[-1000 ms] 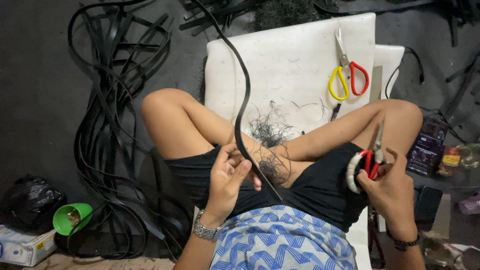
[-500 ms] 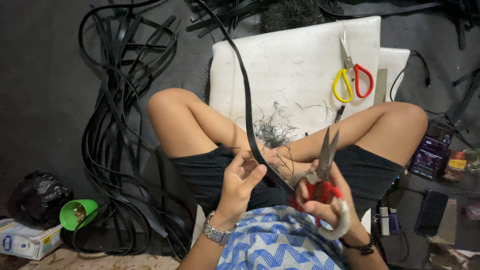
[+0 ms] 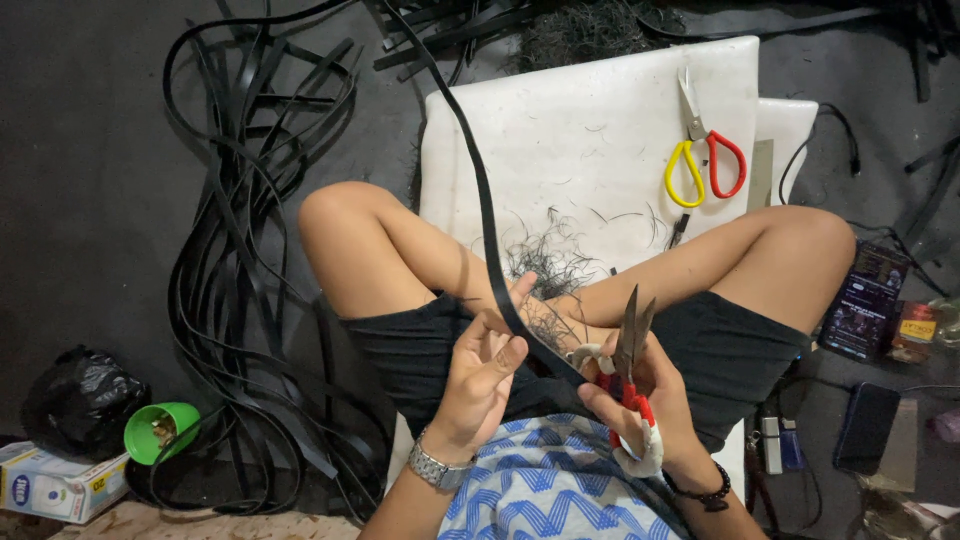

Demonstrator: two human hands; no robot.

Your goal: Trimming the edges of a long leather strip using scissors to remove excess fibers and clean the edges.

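strip: we see a long black rubber strip [image 3: 478,190] running from the top of the view down across the white board [image 3: 600,130] into the lap, between both hands.
left hand [image 3: 485,375]: fingers loosely curled round the strip just above the lap, thumb side touching it; not a tight fist.
right hand [image 3: 640,400]: closed round the red handles of the scissors [image 3: 628,370], blades up and slightly parted, just beside the strip's lower end.
board: black shavings [image 3: 545,262] scattered on its near edge; a second pair of scissors, one yellow and one red handle [image 3: 705,165], lies on its right part.
floor left: we note a heap of black strips [image 3: 250,250], green cup [image 3: 160,432], small box [image 3: 55,482].
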